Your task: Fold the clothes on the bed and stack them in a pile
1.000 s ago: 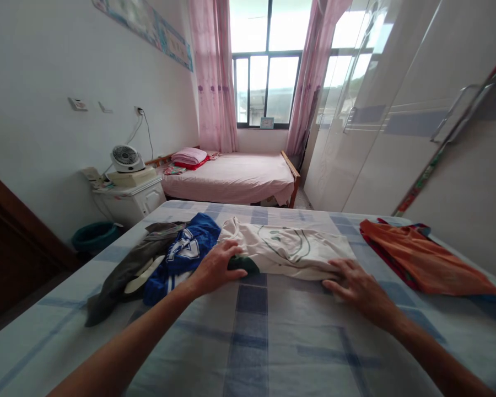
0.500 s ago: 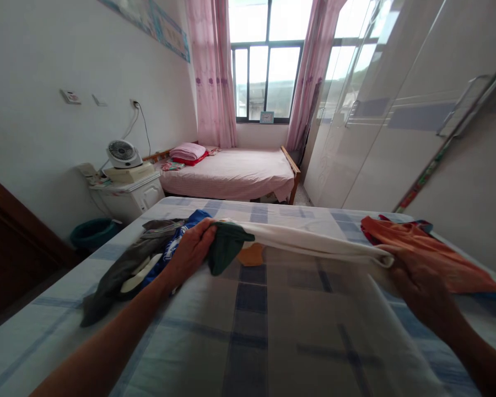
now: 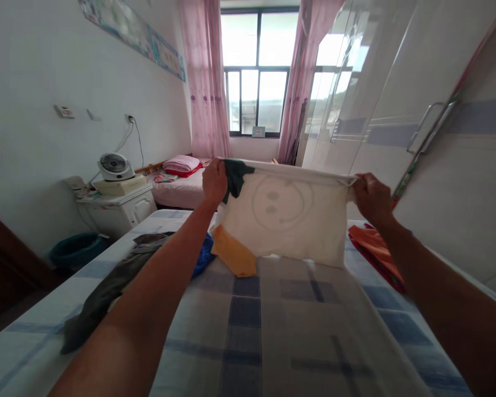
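A cream T-shirt [image 3: 297, 220] hangs stretched between my two hands above the bed, a faint smiley face showing on it sideways. It has a dark green sleeve [image 3: 235, 177] at the upper left and an orange-yellow sleeve [image 3: 235, 253] at the lower left. My left hand [image 3: 215, 181] is closed on the upper left corner, by the green sleeve. At the upper right corner, my right hand [image 3: 372, 197] grips the cloth with bent fingers. The shirt's lower edge hangs close to the checked bedsheet [image 3: 215, 336]; whether it touches, I cannot tell.
Dark grey clothing [image 3: 107, 292] and a blue garment [image 3: 202, 256] lie left on the bed; orange clothing [image 3: 376, 251] lies right. Beyond are a pink bed [image 3: 173, 190], a fan [image 3: 116, 166] on a white cabinet [image 3: 132, 209], a teal bin [image 3: 76, 251] and a glossy wardrobe [image 3: 380, 110].
Both hands have risen with the shirt, which now hangs opened out instead of as a narrow strip over the bed. The view has tilted up and turned slightly right.
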`<action>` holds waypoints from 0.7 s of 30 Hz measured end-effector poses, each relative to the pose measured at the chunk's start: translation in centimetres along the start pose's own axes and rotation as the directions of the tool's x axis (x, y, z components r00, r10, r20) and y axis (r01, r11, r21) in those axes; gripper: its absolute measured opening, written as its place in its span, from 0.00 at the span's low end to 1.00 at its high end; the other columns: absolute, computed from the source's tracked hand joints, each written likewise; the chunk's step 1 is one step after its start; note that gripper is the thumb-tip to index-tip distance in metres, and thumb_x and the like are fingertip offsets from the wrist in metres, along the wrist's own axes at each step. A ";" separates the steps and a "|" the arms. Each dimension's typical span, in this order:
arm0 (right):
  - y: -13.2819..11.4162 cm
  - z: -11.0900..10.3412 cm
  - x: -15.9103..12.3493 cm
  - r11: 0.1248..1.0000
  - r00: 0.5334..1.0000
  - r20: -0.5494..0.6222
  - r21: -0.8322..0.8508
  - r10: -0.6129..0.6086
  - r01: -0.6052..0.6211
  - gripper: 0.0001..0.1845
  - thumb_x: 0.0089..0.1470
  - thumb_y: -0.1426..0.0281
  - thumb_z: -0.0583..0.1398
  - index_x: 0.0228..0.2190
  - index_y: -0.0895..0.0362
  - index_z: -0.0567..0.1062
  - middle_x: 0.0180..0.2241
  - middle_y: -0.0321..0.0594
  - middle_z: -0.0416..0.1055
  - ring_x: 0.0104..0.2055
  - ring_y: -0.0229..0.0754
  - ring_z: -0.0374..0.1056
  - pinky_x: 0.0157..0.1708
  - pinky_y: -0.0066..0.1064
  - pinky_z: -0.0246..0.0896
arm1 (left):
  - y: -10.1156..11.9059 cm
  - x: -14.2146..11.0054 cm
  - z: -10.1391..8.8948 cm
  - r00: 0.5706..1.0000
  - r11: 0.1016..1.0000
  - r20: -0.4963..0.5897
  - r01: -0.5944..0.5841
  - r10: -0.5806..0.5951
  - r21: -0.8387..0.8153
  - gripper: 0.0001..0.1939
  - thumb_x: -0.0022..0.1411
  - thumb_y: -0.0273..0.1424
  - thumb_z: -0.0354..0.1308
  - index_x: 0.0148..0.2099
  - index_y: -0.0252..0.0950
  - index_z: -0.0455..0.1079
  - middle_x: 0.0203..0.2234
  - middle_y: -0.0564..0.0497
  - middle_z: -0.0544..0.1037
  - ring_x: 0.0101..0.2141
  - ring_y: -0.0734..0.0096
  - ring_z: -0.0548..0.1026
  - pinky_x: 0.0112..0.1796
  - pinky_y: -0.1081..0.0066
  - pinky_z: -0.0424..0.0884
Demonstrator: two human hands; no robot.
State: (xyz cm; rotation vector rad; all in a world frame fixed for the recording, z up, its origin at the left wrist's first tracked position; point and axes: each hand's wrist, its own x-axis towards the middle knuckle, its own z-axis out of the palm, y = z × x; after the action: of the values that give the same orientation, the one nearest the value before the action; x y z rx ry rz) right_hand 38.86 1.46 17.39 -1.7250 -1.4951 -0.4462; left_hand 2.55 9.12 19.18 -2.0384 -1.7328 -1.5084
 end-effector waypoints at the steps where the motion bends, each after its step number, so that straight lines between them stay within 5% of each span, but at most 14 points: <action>1: -0.7 -1.0 0.9 1.000 0.998 -0.067 0.016 -0.009 0.010 0.24 0.59 0.64 0.44 0.47 0.64 0.69 0.42 0.53 0.72 0.43 0.44 0.66 0.41 0.31 0.55 | 1.0 1.1 -1.0 0.997 0.999 -0.068 -0.031 0.029 -0.023 0.18 0.66 0.31 0.34 0.40 0.32 0.65 0.36 0.48 0.73 0.42 0.65 0.71 0.38 0.68 0.61; 3: -1.4 -2.8 1.1 0.999 0.990 -0.137 0.043 -0.017 0.023 0.23 0.59 0.64 0.45 0.46 0.65 0.70 0.40 0.52 0.72 0.41 0.42 0.66 0.40 0.30 0.54 | 2.1 1.5 -3.1 0.982 0.988 -0.153 -0.127 0.113 -0.088 0.17 0.66 0.33 0.36 0.39 0.33 0.66 0.33 0.52 0.72 0.38 0.69 0.71 0.38 0.69 0.62; 5: -1.1 -3.8 -0.7 0.998 0.998 -0.068 0.058 -0.010 0.014 0.23 0.58 0.62 0.46 0.46 0.63 0.71 0.38 0.50 0.73 0.38 0.42 0.66 0.38 0.30 0.55 | 1.9 -0.3 -4.7 0.969 0.967 -0.158 -0.211 0.189 -0.141 0.17 0.65 0.34 0.39 0.39 0.33 0.67 0.29 0.53 0.71 0.34 0.72 0.70 0.36 0.71 0.63; 7: 0.1 -4.0 -4.0 0.998 0.997 0.081 0.058 0.006 -0.011 0.23 0.57 0.59 0.48 0.45 0.60 0.71 0.35 0.48 0.73 0.34 0.42 0.66 0.35 0.30 0.56 | 0.5 -3.5 -5.8 0.975 0.961 -0.070 -0.220 0.211 -0.166 0.17 0.64 0.34 0.41 0.38 0.33 0.68 0.27 0.53 0.70 0.32 0.72 0.69 0.34 0.71 0.63; 9: 1.7 -3.7 -7.9 0.998 0.973 0.233 0.059 0.004 -0.019 0.22 0.55 0.59 0.49 0.43 0.59 0.72 0.34 0.47 0.73 0.33 0.45 0.67 0.34 0.33 0.58 | -1.7 -7.5 -6.2 0.971 0.965 0.135 -0.166 0.195 -0.201 0.17 0.65 0.37 0.41 0.38 0.35 0.69 0.26 0.52 0.70 0.30 0.71 0.68 0.32 0.71 0.63; 12: 3.8 -2.8 -13.2 0.990 0.903 0.428 0.140 -0.038 -0.025 0.18 0.50 0.60 0.51 0.38 0.55 0.73 0.35 0.45 0.75 0.36 0.50 0.69 0.36 0.36 0.61 | -5.3 -13.4 -5.9 0.829 0.961 0.522 -0.064 0.201 -0.269 0.16 0.64 0.38 0.42 0.37 0.36 0.68 0.27 0.52 0.72 0.31 0.70 0.68 0.34 0.72 0.65; 14: 4.5 -2.3 -15.5 0.982 0.852 0.523 0.176 -0.031 -0.072 0.16 0.48 0.60 0.52 0.35 0.53 0.74 0.35 0.44 0.75 0.38 0.52 0.70 0.38 0.38 0.63 | -7.1 -16.2 -5.3 0.716 0.967 0.672 -0.016 0.189 -0.254 0.16 0.63 0.39 0.43 0.34 0.36 0.68 0.27 0.52 0.72 0.30 0.70 0.68 0.33 0.73 0.64; 17: 4.8 -2.4 -16.8 0.973 0.804 0.595 0.190 -0.010 -0.129 0.16 0.47 0.58 0.53 0.34 0.52 0.74 0.36 0.44 0.76 0.40 0.54 0.70 0.40 0.40 0.64 | -7.9 -18.1 -5.0 0.657 0.966 0.735 0.044 0.165 -0.256 0.16 0.63 0.39 0.43 0.32 0.35 0.67 0.27 0.52 0.71 0.29 0.71 0.67 0.31 0.74 0.63; 21: 4.9 -4.5 -16.5 0.974 0.787 0.617 0.188 -0.019 -0.123 0.17 0.48 0.56 0.52 0.31 0.51 0.75 0.32 0.43 0.75 0.36 0.52 0.70 0.37 0.37 0.65 | -6.6 -17.5 -7.1 0.594 0.953 0.791 0.128 0.147 -0.273 0.18 0.62 0.42 0.45 0.30 0.35 0.66 0.23 0.54 0.68 0.26 0.73 0.65 0.28 0.75 0.62</action>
State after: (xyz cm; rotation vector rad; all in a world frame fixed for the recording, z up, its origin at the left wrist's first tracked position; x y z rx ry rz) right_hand 40.54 -12.82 6.89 -1.8133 -1.8514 0.3570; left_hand -4.92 -5.21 7.42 -3.2595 -1.7375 -0.8770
